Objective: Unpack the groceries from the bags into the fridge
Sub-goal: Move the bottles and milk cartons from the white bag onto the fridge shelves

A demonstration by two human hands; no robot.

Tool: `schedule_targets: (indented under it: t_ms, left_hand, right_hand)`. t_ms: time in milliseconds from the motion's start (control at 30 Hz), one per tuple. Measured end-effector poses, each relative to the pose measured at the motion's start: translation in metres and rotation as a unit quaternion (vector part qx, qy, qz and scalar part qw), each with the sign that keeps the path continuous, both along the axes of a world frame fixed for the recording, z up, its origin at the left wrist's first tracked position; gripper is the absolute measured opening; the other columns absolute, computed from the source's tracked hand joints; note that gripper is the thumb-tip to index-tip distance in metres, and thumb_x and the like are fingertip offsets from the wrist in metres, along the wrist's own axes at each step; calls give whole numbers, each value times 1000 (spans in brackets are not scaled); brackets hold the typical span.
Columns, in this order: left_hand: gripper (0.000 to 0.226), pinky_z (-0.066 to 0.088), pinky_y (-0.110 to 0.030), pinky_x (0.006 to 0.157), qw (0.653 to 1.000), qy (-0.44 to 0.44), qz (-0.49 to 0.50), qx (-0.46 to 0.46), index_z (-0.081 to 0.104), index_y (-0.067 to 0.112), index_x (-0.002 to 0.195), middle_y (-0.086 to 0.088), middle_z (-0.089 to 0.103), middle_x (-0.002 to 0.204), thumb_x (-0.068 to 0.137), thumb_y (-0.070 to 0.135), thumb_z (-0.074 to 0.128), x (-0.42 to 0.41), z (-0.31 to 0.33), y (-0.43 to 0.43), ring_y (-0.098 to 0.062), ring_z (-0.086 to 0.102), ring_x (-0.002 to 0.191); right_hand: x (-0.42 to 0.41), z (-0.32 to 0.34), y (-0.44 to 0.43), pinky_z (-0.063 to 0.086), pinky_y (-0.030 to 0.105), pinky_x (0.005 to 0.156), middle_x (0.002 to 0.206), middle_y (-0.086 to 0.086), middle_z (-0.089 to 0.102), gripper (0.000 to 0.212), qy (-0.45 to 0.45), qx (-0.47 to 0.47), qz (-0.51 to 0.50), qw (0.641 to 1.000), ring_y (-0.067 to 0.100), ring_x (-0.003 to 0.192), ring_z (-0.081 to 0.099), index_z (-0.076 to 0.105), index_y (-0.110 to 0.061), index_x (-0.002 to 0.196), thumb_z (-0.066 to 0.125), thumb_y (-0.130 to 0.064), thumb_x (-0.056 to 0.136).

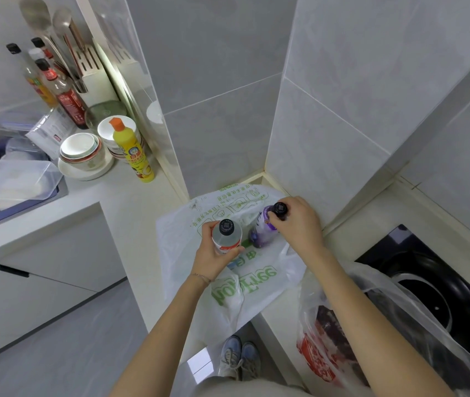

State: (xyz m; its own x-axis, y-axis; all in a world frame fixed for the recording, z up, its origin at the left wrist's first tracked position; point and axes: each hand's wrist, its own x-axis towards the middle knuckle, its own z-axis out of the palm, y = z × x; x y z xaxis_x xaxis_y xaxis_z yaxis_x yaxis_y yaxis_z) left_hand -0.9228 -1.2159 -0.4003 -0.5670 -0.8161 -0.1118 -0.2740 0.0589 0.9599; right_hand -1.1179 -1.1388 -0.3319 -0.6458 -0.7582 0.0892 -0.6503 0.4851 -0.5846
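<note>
Head view: over the white bag (256, 276), your left hand (213, 257) curls its fingers round the clear bottle (226, 234), your right hand (299, 222) pinches the purple bottle (262, 230) at its top; lift both straight up, upright

We see a clear plastic bottle (226, 237) with a black cap and a red band on its white label. We find a purple-and-white plastic bottle (261, 232), black-capped too, its purple running in streaks. The white plastic bag (252, 277) carries green lettering and green outline drawings. We also note a see-through plastic bag (321, 359) with red print, a yellow squeeze bottle (136, 151) with an orange cap, a cream surface (130, 202) and pale grey wall tiles (216, 67).
</note>
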Motion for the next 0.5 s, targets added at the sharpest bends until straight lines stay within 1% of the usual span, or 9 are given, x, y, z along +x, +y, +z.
schedule_targets:
  t_ms: [133,200,267,300,367,400,500]
  left_hand:
    - [77,42,-6,85,1000,11,14,-7,38,29,118,18,51,116,57,53,79,0,-1,1,11,51,106]
    - [77,43,-8,86,1000,14,17,-9,39,31,117,16,52,117,56,53,80,0,-2,1,8,52,106]
    - [75,44,-8,86,1000,15,18,-7,39,34,115,15,52,117,55,53,80,0,-2,1,7,52,106]
    - [74,43,-8,86,1000,15,20,-9,39,36,114,16,52,117,55,53,80,0,-1,2,8,52,106]
    - [73,43,-7,86,1000,16,21,-12,38,38,114,15,51,117,56,52,81,0,-1,2,7,52,108]
    - [72,42,-7,86,1000,15,20,-11,38,38,114,15,51,118,58,50,82,0,-2,3,7,52,108]
    - [71,42,-7,87,1000,11,18,-11,38,31,118,14,50,118,64,37,83,0,-3,4,9,51,108]
  right_hand:
    - [13,-1,8,49,32,76,98,1,62,22,-27,13,63,998,20,90,59,66,-14,100,70,-27,83]
    - [19,-7,13,49,32,79,98,3,62,22,-44,-14,69,997,20,92,59,65,-11,101,72,-23,83]
    - [24,-15,18,50,33,87,102,3,61,26,-91,-59,67,992,20,99,58,65,-11,105,73,-18,82]
    - [26,-18,21,48,31,93,107,1,59,30,-136,-77,69,985,19,105,57,63,-13,110,74,-17,81]
    - [31,-28,26,42,24,102,118,-4,52,45,-229,-80,68,968,13,117,51,57,-18,121,77,-17,80]
    - [33,-33,28,40,23,104,123,-6,50,53,-264,-70,60,960,10,120,48,53,-21,125,79,-18,78]
    - [38,-44,30,40,25,107,132,-9,48,73,-333,-61,13,941,8,124,46,46,-24,132,85,-20,70]
